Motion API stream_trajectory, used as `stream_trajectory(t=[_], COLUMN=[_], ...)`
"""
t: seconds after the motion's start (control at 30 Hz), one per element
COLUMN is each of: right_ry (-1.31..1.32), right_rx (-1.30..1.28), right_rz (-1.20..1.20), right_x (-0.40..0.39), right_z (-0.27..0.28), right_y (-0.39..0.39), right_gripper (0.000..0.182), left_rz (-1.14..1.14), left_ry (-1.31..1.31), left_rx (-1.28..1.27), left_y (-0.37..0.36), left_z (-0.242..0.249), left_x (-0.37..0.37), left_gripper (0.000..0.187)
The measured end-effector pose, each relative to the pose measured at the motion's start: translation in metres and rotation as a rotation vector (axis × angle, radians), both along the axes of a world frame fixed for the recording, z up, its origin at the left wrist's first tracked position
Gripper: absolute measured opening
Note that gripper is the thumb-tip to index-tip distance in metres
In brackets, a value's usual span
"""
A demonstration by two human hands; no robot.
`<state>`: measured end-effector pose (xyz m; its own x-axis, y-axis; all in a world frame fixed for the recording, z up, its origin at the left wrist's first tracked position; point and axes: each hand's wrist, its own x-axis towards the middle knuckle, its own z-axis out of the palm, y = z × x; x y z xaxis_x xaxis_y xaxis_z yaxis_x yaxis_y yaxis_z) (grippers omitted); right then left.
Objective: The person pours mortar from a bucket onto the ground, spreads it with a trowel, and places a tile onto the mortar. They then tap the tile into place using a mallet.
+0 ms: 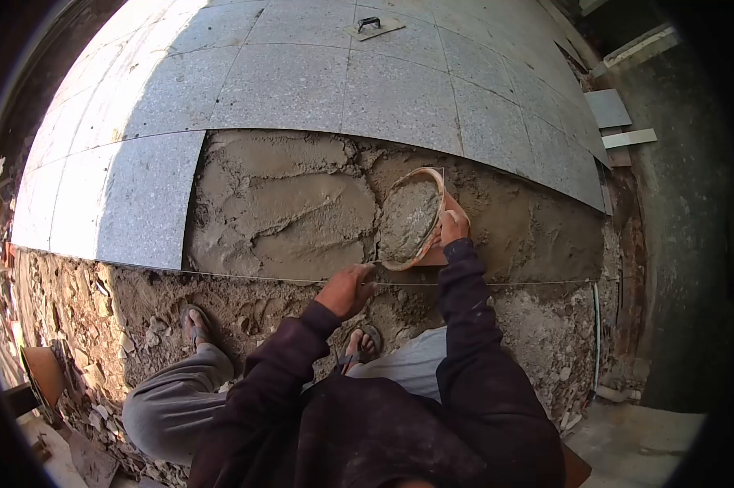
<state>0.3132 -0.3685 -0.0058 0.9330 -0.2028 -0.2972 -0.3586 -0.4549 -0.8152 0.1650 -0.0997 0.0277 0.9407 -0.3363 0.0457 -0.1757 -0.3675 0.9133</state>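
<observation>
Head view: right hand [453, 225] gripping pan [410, 218]

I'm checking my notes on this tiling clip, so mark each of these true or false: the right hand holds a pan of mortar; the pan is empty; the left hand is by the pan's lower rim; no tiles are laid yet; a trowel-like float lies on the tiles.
1. The right hand holds the round orange pan tilted over the wet grey mortar bed. True.
2. The pan is empty. False: grey mortar fills it.
3. The left hand is at the pan's lower rim. True.
4. No tiles are laid. False: grey speckled stone tiles border the bed.
5. A flat float with a dark handle lies on the tiles. True.
</observation>
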Motion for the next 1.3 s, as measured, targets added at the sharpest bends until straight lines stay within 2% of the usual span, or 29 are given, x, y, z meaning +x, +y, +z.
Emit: stream_trajectory(t=[0.03,0.1,0.13,0.2,0.27,0.3,0.37,0.4,0.43,0.47,0.53,0.67,0.7,0.77,0.8,0.83,0.87,0.9,0.97,1.03,1.1,1.17,1.3], right_ry=[-0.012,0.100,0.012,-0.170,-0.346,-0.181,-0.157,-0.074,0.013,0.000,0.157,0.056,0.023,-0.016,-0.006,-0.003,-0.110,-0.225,0.327,-0.211,0.027,0.129,0.207], right_rx=[0.016,0.393,0.319,-0.112,-0.303,-0.282,-0.205,-0.213,-0.227,-0.215,-0.357,-0.362,-0.115,0.369,0.432,0.438,0.150,-0.136,0.559,0.425,0.726,0.891,1.087], right_rz=[-0.020,-0.209,-0.314,-0.431,-0.444,-0.458,-0.520,-0.530,-0.543,-0.524,-0.521,-0.476,-0.447,-0.377,-0.329,-0.307,-0.251,-0.200,-0.159,-0.009,-0.133,-0.171,-0.213], right_x=[-0.006,-0.018,-0.022,-0.015,-0.007,-0.004,0.010,0.011,0.011,0.015,0.012,0.009,0.001,-0.015,-0.010,-0.007,-0.003,0.005,-0.021,0.018,0.020,0.020,0.019], right_z=[0.010,0.041,0.044,0.001,-0.049,-0.047,-0.059,-0.054,-0.041,-0.023,0.005,0.008,0.029,0.056,0.037,0.001,-0.041,-0.060,-0.010,-0.179,-0.117,-0.101,-0.091], right_y=[0.003,0.007,0.001,-0.041,-0.073,-0.076,-0.077,-0.074,-0.069,-0.056,-0.025,0.003,0.015,0.030,0.024,0.018,0.014,0.017,0.055,0.055,0.063,0.058,0.028], right_gripper=[0.028,0.026,0.022,0.021,0.024,0.031,0.042,0.049,0.057,0.057,0.060,0.062,0.056,0.043,0.044,0.044,0.050,0.057,0.071,0.069,0.065,0.061,0.054], left_rz=[0.033,0.090,0.117,0.221,0.307,0.392,0.369,0.354,0.382,0.353,0.333,0.381,0.406,0.588,0.665,0.727,0.836,0.855,0.876,0.837,0.863,0.888,0.889], left_ry=[-0.056,-0.124,-0.131,-0.030,0.082,0.074,-0.001,-0.070,-0.079,-0.096,-0.109,0.015,0.089,0.069,0.141,0.223,0.339,0.475,0.625,0.609,0.611,0.632,0.507], left_rx=[0.034,0.156,0.247,0.411,0.484,0.499,0.555,0.509,0.515,0.495,0.482,0.237,0.135,0.040,0.100,0.098,0.083,0.086,0.184,0.249,0.181,0.119,0.019], left_y=[-0.026,-0.080,-0.105,-0.150,-0.181,-0.189,-0.187,-0.181,-0.177,-0.172,-0.156,-0.102,-0.083,-0.039,-0.015,0.009,0.028,0.048,0.067,0.071,0.068,0.060,0.027], left_z=[0.001,0.005,0.012,0.029,0.009,0.005,-0.006,-0.013,-0.017,-0.021,-0.022,-0.032,-0.041,-0.071,-0.071,-0.069,-0.096,-0.111,-0.129,-0.149,-0.137,-0.123,-0.081], left_x=[0.028,0.081,0.102,0.130,0.149,0.151,0.157,0.158,0.158,0.158,0.157,0.158,0.165,0.174,0.172,0.167,0.169,0.165,0.146,0.134,0.137,0.129,0.132], left_gripper=[0.036,0.040,0.043,0.051,0.057,0.053,0.025,0.021,0.021,0.019,0.017,0.016,0.016,0.026,0.025,0.025,0.026,0.029,0.031,0.031,0.032,0.032,0.031])
